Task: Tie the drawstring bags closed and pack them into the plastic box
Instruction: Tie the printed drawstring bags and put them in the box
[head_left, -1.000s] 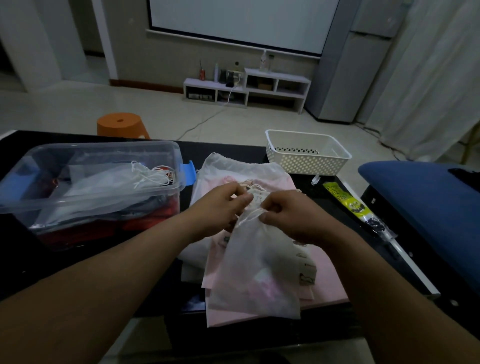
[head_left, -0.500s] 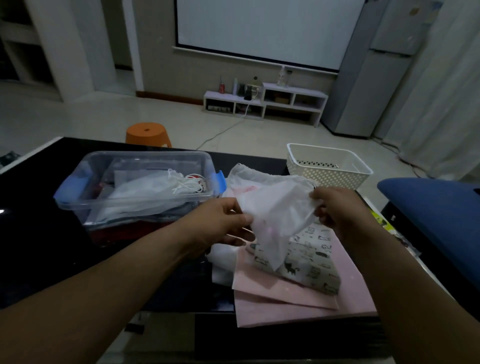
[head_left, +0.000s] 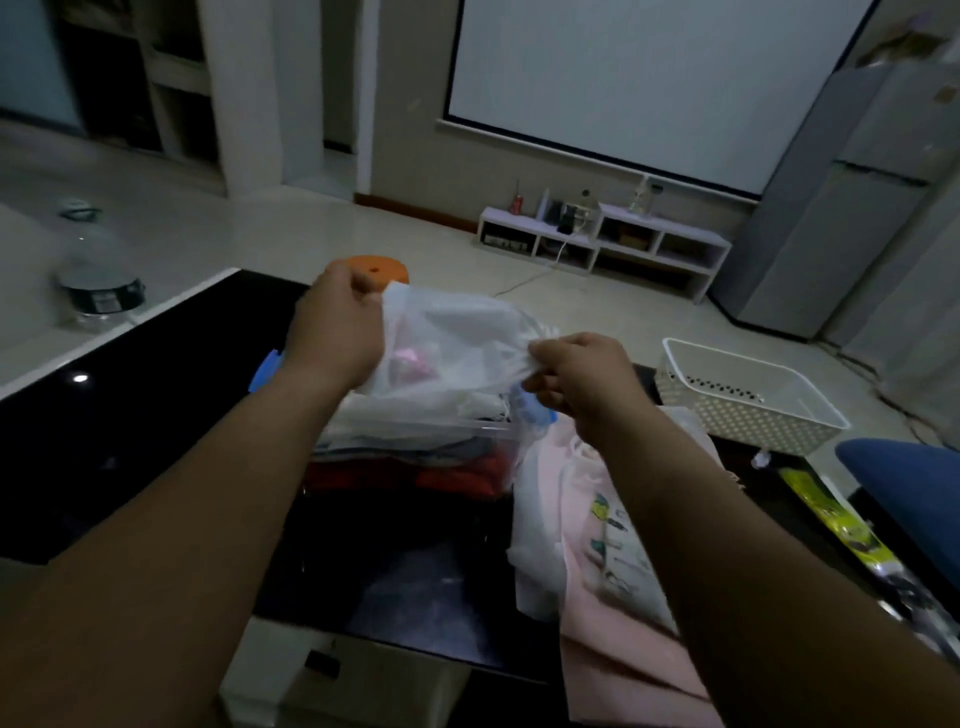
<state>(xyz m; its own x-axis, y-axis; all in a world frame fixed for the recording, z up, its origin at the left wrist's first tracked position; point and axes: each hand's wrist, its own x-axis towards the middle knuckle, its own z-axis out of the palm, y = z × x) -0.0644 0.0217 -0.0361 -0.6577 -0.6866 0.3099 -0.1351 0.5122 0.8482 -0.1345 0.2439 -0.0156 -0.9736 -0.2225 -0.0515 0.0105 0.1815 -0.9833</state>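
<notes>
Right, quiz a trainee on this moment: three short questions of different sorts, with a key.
1. True or false: only one hand holds the white bag.
2. Its bunched end is pinched by: A the left hand; B the right hand; C neither.
3. Which container sits beneath the bag?
Key: 1 false, both hands grip it. 2 B. 3 the plastic box.

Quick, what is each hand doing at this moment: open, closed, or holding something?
Left hand: closed, gripping one end of the white drawstring bag.
Right hand: closed, pinching the bag's gathered other end.
</notes>
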